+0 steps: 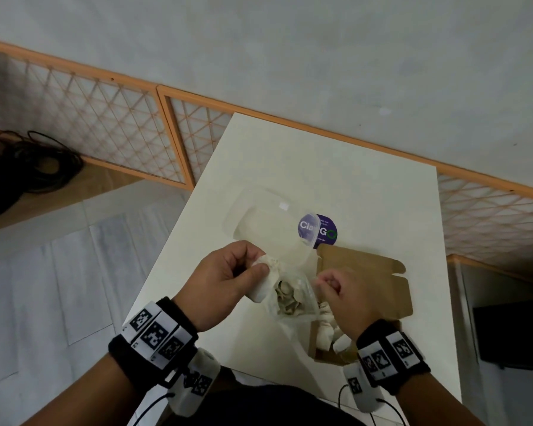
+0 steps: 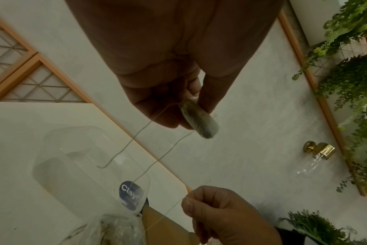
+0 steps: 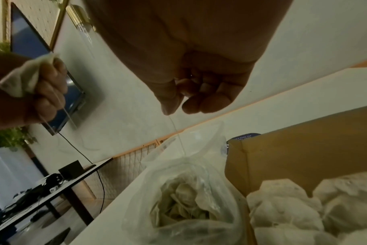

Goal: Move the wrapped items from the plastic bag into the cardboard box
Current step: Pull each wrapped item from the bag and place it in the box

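My left hand [image 1: 257, 262] grips a white wrapped item [image 1: 263, 285] above the mouth of the clear plastic bag [image 1: 293, 302]; the left wrist view shows that wrapped item [image 2: 199, 119] pinched at my fingertips. A thin string [image 2: 157, 159] runs from it to my right hand [image 1: 327, 283], which pinches the string [image 3: 176, 127] above the bag [image 3: 189, 199]. More wrapped items fill the bag. The open cardboard box [image 1: 366, 272] stands just right of the bag, with several wrapped items [image 3: 304, 212] inside it.
A clear plastic container [image 1: 259, 216] and a round purple label [image 1: 325, 233] lie behind the bag on the white table [image 1: 366, 186]. Black cables [image 1: 31, 167] lie on the floor at the left. A lattice screen [image 1: 105, 124] lines the wall.
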`<act>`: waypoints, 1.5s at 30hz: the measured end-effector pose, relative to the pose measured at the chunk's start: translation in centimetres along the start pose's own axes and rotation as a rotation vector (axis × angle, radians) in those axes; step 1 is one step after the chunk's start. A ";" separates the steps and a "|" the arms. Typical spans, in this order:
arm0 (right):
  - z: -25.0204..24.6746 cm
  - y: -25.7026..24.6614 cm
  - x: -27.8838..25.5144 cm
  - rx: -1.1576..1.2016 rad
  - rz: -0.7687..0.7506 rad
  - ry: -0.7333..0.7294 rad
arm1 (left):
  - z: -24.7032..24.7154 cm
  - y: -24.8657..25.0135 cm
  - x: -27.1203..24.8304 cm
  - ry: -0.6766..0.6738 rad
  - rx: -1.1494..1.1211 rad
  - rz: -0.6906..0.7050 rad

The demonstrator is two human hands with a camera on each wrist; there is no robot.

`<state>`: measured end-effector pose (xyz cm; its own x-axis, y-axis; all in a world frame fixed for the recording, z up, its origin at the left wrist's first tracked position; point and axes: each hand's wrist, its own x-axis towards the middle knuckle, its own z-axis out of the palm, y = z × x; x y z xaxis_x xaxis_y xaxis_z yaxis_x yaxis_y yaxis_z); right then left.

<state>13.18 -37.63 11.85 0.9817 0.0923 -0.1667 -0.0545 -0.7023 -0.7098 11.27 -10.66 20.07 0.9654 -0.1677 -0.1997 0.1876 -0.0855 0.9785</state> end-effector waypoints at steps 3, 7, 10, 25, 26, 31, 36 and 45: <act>0.2 0.3 0.1 0.004 -0.033 -0.034 | 0.2 -0.3 0.2 -0.014 0.025 -0.001; 1.3 0.5 0.2 -0.085 -0.114 -0.113 | 0.5 -0.7 0.2 -0.031 0.040 -0.013; 2.0 0.1 0.1 -0.057 -0.157 -0.135 | 0.4 -0.9 -0.1 -0.029 0.035 -0.016; -1.8 -4.0 0.0 0.550 0.025 -0.253 | -0.4 -1.8 -0.9 -0.019 -0.028 -0.032; -2.4 -4.6 -0.3 0.538 -0.004 -0.253 | -0.3 -1.8 -0.9 -0.028 -0.022 -0.031; -5.9 -7.1 -1.7 0.457 -0.135 -0.215 | 0.8 -2.1 -0.4 -0.091 0.006 -0.030; -6.1 -7.3 -2.1 0.402 -0.156 -0.239 | 2.6 -3.5 0.7 -0.231 0.300 -0.083; -5.7 -8.1 -3.5 0.514 -0.098 -0.282 | 6.3 -6.5 3.1 -0.481 0.750 -0.018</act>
<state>11.23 -36.27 22.07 0.9039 0.3733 -0.2089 -0.1161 -0.2559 -0.9597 11.91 -16.76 12.75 0.7514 -0.5395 -0.3799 -0.1285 -0.6844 0.7177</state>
